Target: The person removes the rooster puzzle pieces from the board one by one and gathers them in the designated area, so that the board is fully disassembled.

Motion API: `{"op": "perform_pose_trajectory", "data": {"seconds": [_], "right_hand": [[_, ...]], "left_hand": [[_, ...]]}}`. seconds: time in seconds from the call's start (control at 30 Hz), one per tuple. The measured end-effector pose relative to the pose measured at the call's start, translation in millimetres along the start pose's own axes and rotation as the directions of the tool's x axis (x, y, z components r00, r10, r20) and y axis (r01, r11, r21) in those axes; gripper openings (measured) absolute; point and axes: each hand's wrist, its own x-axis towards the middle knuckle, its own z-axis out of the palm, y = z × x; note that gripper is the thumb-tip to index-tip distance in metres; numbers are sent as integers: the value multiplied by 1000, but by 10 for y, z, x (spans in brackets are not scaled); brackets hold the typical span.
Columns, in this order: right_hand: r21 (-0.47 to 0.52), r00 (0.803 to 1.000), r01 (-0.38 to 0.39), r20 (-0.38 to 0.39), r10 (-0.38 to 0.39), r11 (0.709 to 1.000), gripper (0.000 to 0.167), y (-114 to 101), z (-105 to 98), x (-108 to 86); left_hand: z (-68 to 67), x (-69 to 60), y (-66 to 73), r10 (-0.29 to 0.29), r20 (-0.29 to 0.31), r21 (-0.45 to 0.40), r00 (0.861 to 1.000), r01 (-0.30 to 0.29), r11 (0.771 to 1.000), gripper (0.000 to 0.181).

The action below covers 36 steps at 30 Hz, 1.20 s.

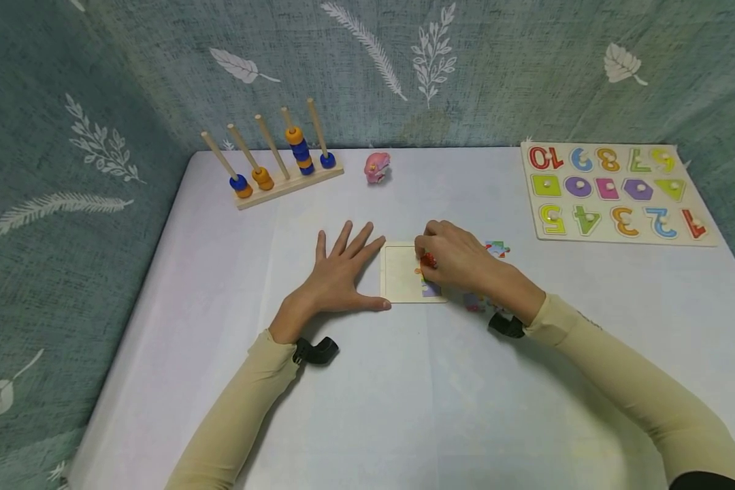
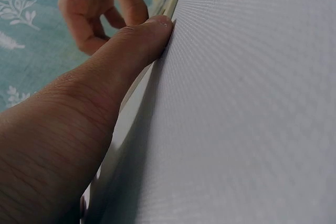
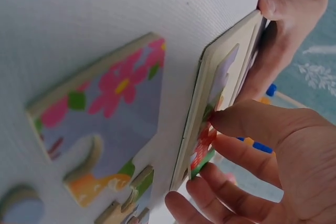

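Observation:
A pale wooden puzzle tray [image 1: 399, 273] lies flat on the white table. My left hand [image 1: 338, 275] spreads its fingers beside it, with thumb and little finger at the tray's left edge. Over the tray's right side, my right hand [image 1: 456, 255] pinches a red and green puzzle piece [image 3: 202, 149] between thumb and fingers. A mostly purple piece [image 1: 431, 289] sits in the tray's lower right, partly hidden by that hand. In the right wrist view, a loose puzzle piece with pink flowers [image 3: 123, 90] lies outside the tray, with other loose pieces [image 3: 137, 190] near it.
A loose puzzle piece [image 1: 497, 249] lies beyond the right wrist. At the back left stands a peg stacker [image 1: 290, 182] with blue and orange beads. A small pink toy [image 1: 377, 167] is at the back middle, and a number-and-shape board [image 1: 625, 194] at the back right.

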Motion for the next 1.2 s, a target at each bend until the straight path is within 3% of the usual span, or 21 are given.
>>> {"op": "perform_pose_trajectory", "data": {"seconds": [0.6, 0.9, 1.2], "right_hand": [[-8, 999, 21, -31, -21, 1000, 9, 17, 35, 22], [-9, 1000, -23, -21, 22, 1000, 27, 19, 24, 41], [-19, 999, 19, -43, -20, 1000, 21, 55, 6, 39]], "left_hand": [[-11, 3, 15, 1, -3, -9, 1000, -1, 1000, 117], [0, 0, -6, -8, 1, -8, 1000, 8, 1000, 117], [-2, 4, -3, -1, 4, -5, 1000, 1, 1000, 118]]}}
